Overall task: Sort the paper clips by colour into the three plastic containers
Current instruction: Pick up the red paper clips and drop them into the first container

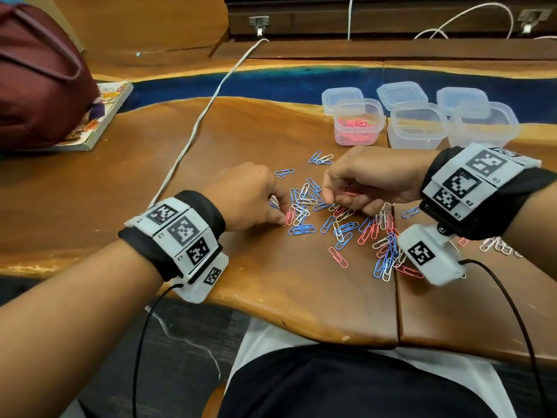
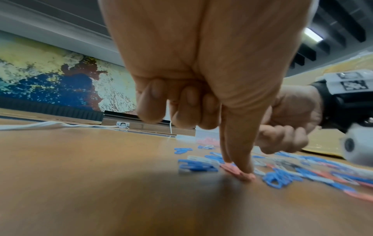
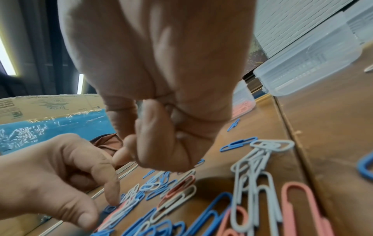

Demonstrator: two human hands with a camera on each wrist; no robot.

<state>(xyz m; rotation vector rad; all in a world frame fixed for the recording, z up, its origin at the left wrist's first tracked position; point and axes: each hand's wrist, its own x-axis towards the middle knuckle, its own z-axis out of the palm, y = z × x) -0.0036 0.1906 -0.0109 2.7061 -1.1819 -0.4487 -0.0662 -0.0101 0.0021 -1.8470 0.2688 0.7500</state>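
Blue, white and pink paper clips (image 1: 340, 227) lie scattered on the wooden table (image 1: 241, 137). My left hand (image 1: 281, 217) reaches down at the pile's left edge. Its thumb and index finger pinch a pink clip (image 2: 238, 172) against the wood, and the other fingers are curled. Over the middle of the pile hovers my right hand (image 1: 334, 196), curled round pink clips (image 1: 348, 194). Three clear containers stand behind. The left container (image 1: 358, 137) holds pink clips. What the middle container (image 1: 417, 137) and the right container (image 1: 485, 131) hold is hard to make out.
Three lids (image 1: 401, 93) lie behind the containers. A white cable (image 1: 196, 125) runs across the table to the left of the pile. A maroon bag (image 1: 39, 76) sits on a book (image 1: 99, 116) at the far left. The table's front edge is close to my body.
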